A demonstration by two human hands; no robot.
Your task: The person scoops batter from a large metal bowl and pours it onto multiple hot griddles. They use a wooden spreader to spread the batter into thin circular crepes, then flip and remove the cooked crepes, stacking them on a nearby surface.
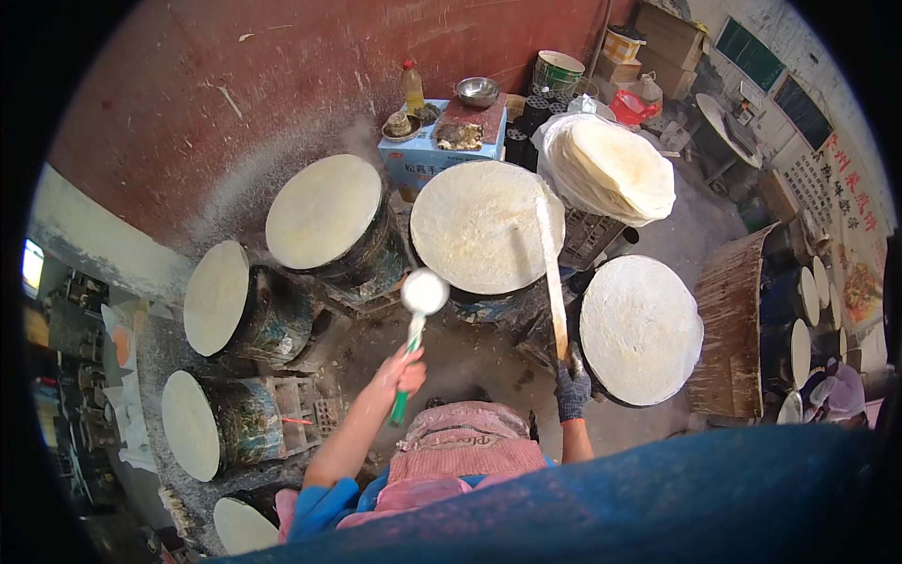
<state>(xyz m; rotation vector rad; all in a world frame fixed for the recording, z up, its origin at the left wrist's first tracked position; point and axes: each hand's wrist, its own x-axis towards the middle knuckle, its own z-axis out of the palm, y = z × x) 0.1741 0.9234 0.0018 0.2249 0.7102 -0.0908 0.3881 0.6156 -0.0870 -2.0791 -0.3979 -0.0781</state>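
My left hand (402, 373), bare, is closed round the green and white handle of a ladle (425, 293). The ladle's round bowl looks full of something white and hangs just before the middle griddle. My right hand (571, 391), in a dark glove, grips the lower end of a long flat wooden spatula (551, 268). Its pale blade reaches over the right edge of the middle griddle, where a thin round pancake (470, 230) covers the top. Close to my right hand, another whitish pancake (641, 329) spreads over the right griddle.
Several batter-covered drum griddles (324, 211) curve round my left side. A stack of finished pancakes (611, 164) lies on a crate at the back right. Behind the middle griddle, a blue box (413, 164) bears a bottle, a metal bowl (477, 91) and a small dish.
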